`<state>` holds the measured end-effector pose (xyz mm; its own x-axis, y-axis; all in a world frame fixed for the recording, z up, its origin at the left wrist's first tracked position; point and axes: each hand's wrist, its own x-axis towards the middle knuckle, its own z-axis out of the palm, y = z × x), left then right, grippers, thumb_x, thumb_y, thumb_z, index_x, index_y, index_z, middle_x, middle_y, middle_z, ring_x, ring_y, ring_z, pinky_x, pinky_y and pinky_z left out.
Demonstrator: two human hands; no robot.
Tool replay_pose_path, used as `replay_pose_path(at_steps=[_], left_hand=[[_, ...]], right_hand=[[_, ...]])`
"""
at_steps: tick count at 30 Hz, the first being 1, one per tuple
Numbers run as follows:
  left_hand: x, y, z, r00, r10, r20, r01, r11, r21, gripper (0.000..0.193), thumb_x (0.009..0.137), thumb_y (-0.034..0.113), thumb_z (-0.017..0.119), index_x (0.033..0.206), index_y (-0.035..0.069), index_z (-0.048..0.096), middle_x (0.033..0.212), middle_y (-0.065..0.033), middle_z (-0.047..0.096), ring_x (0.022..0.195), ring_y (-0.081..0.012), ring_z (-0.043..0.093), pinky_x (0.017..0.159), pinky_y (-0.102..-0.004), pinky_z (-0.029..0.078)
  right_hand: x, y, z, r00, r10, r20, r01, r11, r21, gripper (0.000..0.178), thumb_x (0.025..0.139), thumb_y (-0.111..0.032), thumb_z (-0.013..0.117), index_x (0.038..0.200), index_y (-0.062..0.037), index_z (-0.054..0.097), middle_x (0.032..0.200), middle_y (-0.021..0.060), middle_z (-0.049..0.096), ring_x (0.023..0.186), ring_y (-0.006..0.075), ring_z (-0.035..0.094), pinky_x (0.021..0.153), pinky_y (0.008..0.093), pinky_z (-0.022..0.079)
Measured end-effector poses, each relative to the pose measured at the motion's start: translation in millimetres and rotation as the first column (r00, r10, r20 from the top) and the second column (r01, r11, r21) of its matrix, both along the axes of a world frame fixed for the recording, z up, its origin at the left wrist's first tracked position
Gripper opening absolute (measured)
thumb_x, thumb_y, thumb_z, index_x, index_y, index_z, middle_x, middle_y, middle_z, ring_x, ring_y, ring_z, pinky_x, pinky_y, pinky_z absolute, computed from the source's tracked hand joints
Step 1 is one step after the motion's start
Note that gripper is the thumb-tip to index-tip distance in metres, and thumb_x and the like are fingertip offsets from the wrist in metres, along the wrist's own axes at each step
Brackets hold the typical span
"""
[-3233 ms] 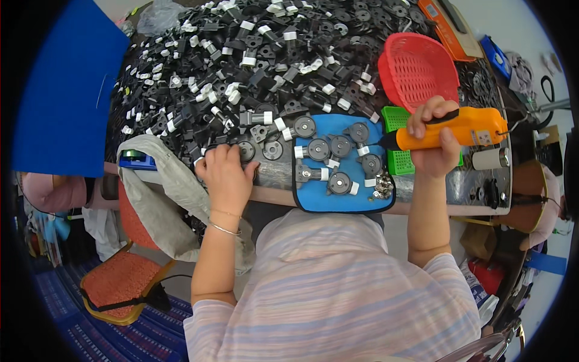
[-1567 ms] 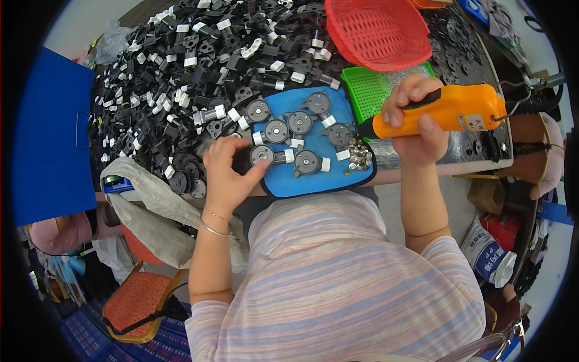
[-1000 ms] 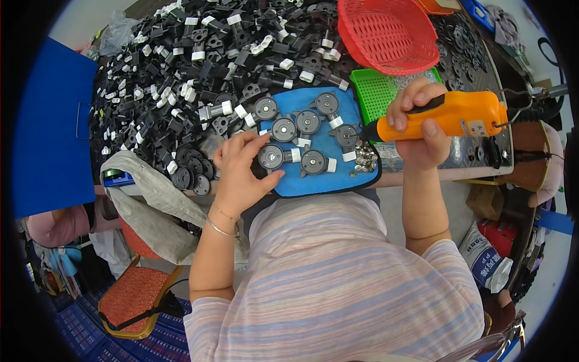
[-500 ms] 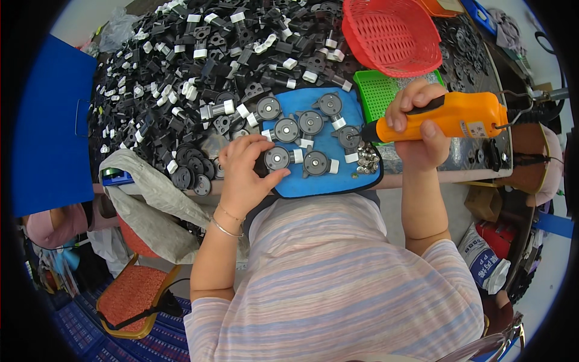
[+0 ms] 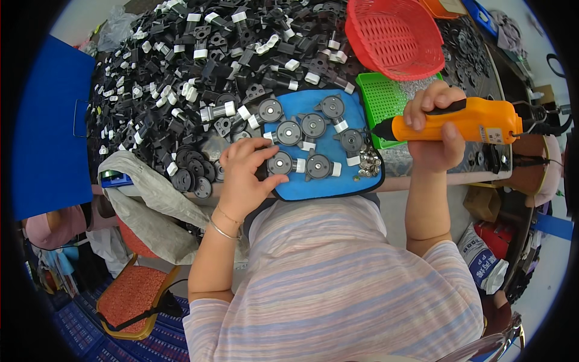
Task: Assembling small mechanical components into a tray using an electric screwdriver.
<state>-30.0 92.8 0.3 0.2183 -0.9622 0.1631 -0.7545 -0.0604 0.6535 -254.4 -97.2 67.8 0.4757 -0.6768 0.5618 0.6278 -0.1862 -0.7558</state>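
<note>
My right hand (image 5: pixel 435 123) grips an orange electric screwdriver (image 5: pixel 473 122) lying level, its black tip pointing left, a little apart from the rightmost round black wheel part (image 5: pixel 351 140). At the left edge of a blue mat (image 5: pixel 330 148), my left hand (image 5: pixel 244 173) has its thumb and forefinger around the black end of another wheel part (image 5: pixel 281 163), which has a white stub. Several like parts lie on the mat, flat grey-black discs facing up. Small shiny metal pieces (image 5: pixel 369 164) sit piled at the mat's right side.
A big heap of black and white plastic parts (image 5: pixel 199 66) covers the table's left and back. Behind the screwdriver are a green basket (image 5: pixel 383 102) and a red basket (image 5: pixel 395 36). Loose black discs (image 5: pixel 193 169) lie beside a grey cloth (image 5: pixel 151 187) at the front left edge.
My right hand has drawn the screwdriver to the right, its tip leaving the rightmost wheel part. My left hand stays at the same part.
</note>
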Motion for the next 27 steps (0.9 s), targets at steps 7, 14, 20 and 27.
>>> replay_pose_path(at_steps=[7,14,20,27], left_hand=[[-0.6,-4.2,-1.9,0.997,-0.055,0.053,0.055,0.998,0.012,0.048,0.058,0.031,0.079,0.099,0.009,0.064,0.119,-0.0025,0.056,0.118,-0.0253,0.044,0.1,-0.0468,0.022],[-3.7,-2.2,1.8,0.992,-0.037,0.12,0.042,0.998,-0.037,0.046,0.06,0.032,0.078,0.095,0.006,0.063,0.114,-0.0062,0.058,0.113,-0.0276,0.046,0.099,-0.0458,0.023],[-14.3,2.0,-1.0,0.985,0.002,0.173,0.015,0.995,-0.097,0.046,0.062,0.032,0.077,0.095,0.005,0.061,0.105,-0.0065,0.058,0.104,-0.0273,0.048,0.094,-0.0404,0.027],[-16.8,1.2,-1.7,0.989,0.017,0.148,-0.006,0.997,-0.076,0.046,0.063,0.031,0.078,0.096,0.006,0.06,0.106,-0.0057,0.058,0.103,-0.027,0.047,0.093,-0.039,0.029]], right_hand=[[-11.2,-8.4,8.1,0.998,-0.067,0.012,0.067,0.996,-0.062,0.032,0.08,-0.027,0.058,0.101,-0.0035,0.048,0.09,0.0097,0.045,0.067,0.015,0.048,0.063,0.0287,0.04],[-35.6,-29.5,3.4,0.915,-0.398,0.064,0.395,0.917,0.053,0.021,0.077,0.0,0.058,0.097,0.0008,0.05,0.087,0.0127,0.054,0.066,0.0177,0.055,0.062,0.0298,0.046],[-39.0,-32.7,-17.3,0.875,-0.484,0.004,0.481,0.872,0.091,0.021,0.075,0.005,0.058,0.095,0.0007,0.052,0.081,0.0104,0.056,0.063,0.0144,0.056,0.059,0.0263,0.047],[-41.1,-37.9,-22.8,0.874,-0.478,-0.087,0.484,0.873,0.064,0.023,0.075,-0.004,0.06,0.095,0.0013,0.051,0.087,0.0125,0.053,0.065,0.0187,0.055,0.06,0.0301,0.046]])
